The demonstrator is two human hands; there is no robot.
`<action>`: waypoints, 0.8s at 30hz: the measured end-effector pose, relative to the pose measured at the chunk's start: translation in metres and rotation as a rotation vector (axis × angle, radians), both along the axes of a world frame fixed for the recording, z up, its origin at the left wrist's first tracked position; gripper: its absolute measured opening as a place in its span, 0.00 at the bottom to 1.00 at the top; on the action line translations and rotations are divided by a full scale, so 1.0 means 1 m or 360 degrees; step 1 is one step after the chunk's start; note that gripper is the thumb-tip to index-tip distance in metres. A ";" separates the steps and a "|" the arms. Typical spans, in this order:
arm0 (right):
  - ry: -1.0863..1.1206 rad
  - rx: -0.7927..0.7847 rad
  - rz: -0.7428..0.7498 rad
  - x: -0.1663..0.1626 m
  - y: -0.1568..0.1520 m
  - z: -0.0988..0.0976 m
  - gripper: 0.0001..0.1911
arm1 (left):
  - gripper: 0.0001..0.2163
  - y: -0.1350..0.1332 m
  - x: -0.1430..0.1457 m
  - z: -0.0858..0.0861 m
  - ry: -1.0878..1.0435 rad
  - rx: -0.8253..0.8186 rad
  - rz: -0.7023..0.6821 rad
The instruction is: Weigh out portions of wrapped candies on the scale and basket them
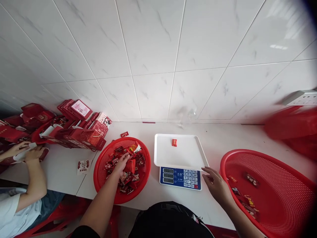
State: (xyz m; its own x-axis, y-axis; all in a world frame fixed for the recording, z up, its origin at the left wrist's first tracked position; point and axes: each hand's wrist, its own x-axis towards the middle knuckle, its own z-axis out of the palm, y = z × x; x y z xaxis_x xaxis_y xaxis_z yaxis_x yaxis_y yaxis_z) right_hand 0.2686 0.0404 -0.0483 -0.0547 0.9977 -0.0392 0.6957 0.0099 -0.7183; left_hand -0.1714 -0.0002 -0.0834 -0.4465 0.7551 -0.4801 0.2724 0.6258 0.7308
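Observation:
My left hand is over the left red basket, its fingers stretched out and touching the wrapped candies heaped inside. My right hand hovers at the near right corner of the scale's white tray, thumb and fingers apart, nothing in them. One small red candy packet lies on that tray. Below the tray shows the blue keypad and display panel of the scale. Beside my right forearm stands a larger red basket with several wrapped candies along its left side.
Red gift boxes are stacked at the left by the tiled wall. Another person's hands handle a box there. A printed card and a stray candy lie on the table. Red bags and a power strip are at the right.

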 end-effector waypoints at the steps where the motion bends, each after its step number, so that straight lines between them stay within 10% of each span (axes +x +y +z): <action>1: 0.0016 -0.0004 0.0011 -0.001 0.000 -0.002 0.19 | 0.22 -0.004 0.000 -0.001 0.0069 -0.0026 -0.0064; 10: 0.0099 0.0000 0.0065 -0.010 0.003 0.002 0.18 | 0.39 0.007 0.040 -0.007 0.0782 -0.0496 -0.0477; 24: 0.0012 -0.0066 0.0021 -0.003 -0.005 0.009 0.16 | 0.23 0.019 0.037 -0.014 0.0732 -0.0490 -0.0553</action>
